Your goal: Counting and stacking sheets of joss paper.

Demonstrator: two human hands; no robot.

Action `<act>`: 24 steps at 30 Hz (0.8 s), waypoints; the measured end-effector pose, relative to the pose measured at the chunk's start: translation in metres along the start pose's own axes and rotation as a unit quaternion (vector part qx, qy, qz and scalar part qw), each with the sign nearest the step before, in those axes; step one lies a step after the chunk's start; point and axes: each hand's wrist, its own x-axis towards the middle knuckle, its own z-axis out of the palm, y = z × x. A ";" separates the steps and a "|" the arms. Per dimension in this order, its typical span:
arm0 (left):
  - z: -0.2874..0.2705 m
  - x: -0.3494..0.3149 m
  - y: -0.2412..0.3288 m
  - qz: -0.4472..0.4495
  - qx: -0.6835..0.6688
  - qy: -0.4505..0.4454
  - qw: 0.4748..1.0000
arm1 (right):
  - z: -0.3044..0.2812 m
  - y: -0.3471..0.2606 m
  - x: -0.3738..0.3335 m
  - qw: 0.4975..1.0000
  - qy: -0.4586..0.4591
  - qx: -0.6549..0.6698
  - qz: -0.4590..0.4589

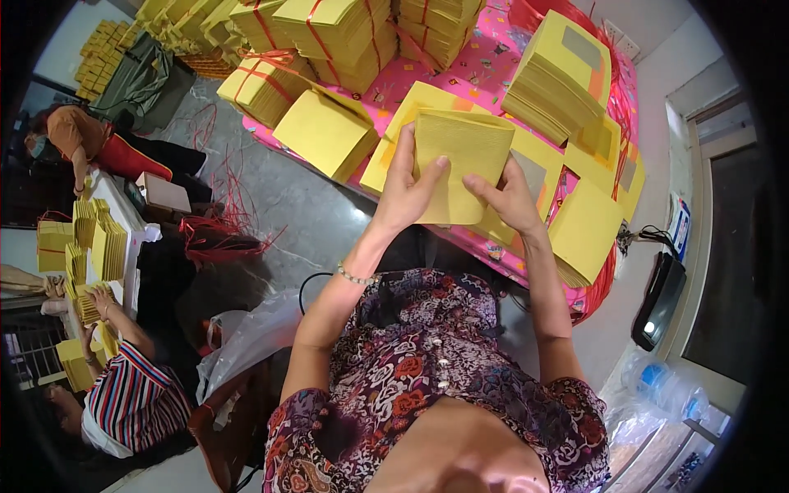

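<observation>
Between my two hands, above the near edge of the pink table, is a folded bundle of yellow joss paper [462, 146]. My left hand [411, 187] grips its left side, thumb flat on the front face. My right hand [508, 195] holds the right side the same way, with the fingers partly hidden behind. Under and around it lie flat yellow sheets [536, 168] with grey and orange patches. A loose stack [585, 228] is at the right, and another folded stack [323, 131] at the left.
The pink patterned tablecloth [493, 62] carries a tall stack [561, 74] and bundles tied with red string [329, 29]. Red strands [620, 107] hang along the right edge. Two people work at a white table [136, 215] on the left. A plastic bottle [666, 386] is at lower right.
</observation>
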 end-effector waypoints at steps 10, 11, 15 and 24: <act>0.004 -0.002 0.007 0.013 0.004 -0.002 1.000 | -0.001 -0.004 -0.001 1.000 -0.004 -0.007 0.003; 0.005 -0.002 0.009 0.001 -0.007 -0.001 1.000 | 0.000 -0.005 -0.001 1.000 0.003 -0.019 -0.001; 0.006 -0.001 0.003 -0.003 -0.022 0.005 1.000 | 0.012 -0.011 -0.001 0.998 0.060 0.007 -0.012; 0.007 0.003 0.002 -0.070 -0.046 0.010 0.996 | 0.014 -0.012 -0.001 0.996 0.070 0.035 0.029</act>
